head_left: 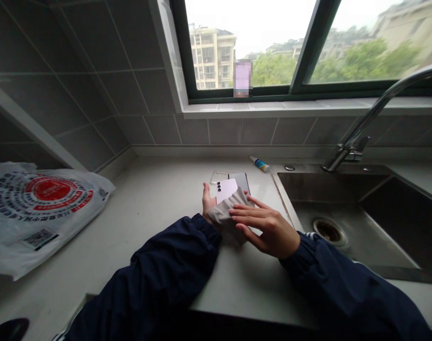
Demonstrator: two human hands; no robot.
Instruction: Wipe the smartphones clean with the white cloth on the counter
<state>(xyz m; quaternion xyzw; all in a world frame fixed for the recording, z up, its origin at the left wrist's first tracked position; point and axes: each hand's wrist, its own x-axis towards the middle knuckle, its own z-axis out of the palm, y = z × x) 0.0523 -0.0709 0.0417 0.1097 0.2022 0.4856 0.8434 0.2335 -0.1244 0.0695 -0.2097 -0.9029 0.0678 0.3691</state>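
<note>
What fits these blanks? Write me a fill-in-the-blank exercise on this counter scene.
The left hand holds a phone whose lilac back shows ____ camera lenses.
The right hand rests on a grey ____ pressed against the phone.
A plastic bag with a red print lies on the counter to the ____ of the hands.

Missing words: three; cloth; left.
</note>
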